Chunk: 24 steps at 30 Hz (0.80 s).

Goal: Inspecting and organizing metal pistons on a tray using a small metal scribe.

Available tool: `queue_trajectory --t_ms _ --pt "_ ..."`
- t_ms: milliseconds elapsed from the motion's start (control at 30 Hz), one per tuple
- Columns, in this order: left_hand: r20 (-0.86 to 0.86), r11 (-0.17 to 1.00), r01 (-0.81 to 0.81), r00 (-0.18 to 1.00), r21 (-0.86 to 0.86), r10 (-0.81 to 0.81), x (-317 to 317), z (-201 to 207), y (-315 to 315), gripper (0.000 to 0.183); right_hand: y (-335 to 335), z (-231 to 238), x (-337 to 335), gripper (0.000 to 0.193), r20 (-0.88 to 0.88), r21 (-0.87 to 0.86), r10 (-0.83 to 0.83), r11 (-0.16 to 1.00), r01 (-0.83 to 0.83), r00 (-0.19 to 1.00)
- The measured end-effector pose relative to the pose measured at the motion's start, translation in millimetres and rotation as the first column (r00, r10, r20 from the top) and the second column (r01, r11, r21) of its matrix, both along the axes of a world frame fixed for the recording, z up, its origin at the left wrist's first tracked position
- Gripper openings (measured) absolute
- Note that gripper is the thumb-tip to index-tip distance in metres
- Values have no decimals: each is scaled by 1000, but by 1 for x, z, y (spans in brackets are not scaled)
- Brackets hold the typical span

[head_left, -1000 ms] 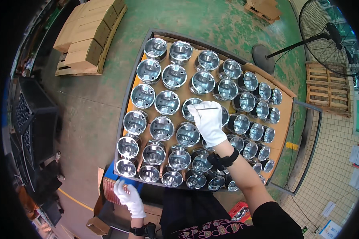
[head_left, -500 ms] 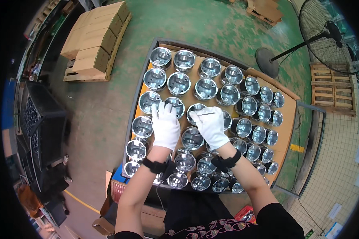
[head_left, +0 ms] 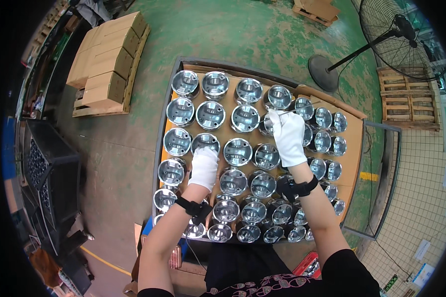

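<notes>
Rows of shiny metal pistons (head_left: pixel 238 152) stand upright on a cardboard-lined cart, their hollowed crowns facing up. My left hand (head_left: pixel 203 168), in a white glove, has its fingers curled at the near rim of one piston (head_left: pixel 205 142); whatever lies under the fingertips is hidden. Further right and farther away, my gloved right hand (head_left: pixel 288 136) is closed round a thin metal rod (head_left: pixel 302 108) that points off to the right. That hand hovers over the pistons near the far rows and partly covers one piston (head_left: pixel 266 124). Dark bands with small devices circle both wrists.
A dark metal frame (head_left: pixel 243 69) edges the cart. Stacked cartons (head_left: pixel 106 64) on a pallet stand at the far left, and a black bin (head_left: pixel 52 168) is nearer. A pedestal fan (head_left: pixel 364 52) and wooden pallets (head_left: pixel 409 101) are at the right. A red tray (head_left: pixel 309 265) sits below the cart.
My right hand has moved right and away from the middle pistons, still with the rod. My left hand has drawn nearer to me, its spread fingers now curled. The view has shifted slightly.
</notes>
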<state>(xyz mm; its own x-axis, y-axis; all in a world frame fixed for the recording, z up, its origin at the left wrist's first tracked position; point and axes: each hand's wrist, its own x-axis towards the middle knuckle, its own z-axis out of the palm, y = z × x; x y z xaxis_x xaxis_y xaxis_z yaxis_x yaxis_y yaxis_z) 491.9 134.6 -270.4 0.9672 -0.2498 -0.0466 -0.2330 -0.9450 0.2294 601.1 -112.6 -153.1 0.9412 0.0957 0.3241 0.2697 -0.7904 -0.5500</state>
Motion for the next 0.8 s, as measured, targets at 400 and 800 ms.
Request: queue_trajectory --t_ms 400,800 --pt "38 998 -57 998 39 55 11 73 -51 42 8 -14 5 44 -21 -214 120 969 -121 993" --pt "-4 988 -145 989 -56 145 27 15 -72 69 -1 -19 43 36 49 -25 43 999 -42 998"
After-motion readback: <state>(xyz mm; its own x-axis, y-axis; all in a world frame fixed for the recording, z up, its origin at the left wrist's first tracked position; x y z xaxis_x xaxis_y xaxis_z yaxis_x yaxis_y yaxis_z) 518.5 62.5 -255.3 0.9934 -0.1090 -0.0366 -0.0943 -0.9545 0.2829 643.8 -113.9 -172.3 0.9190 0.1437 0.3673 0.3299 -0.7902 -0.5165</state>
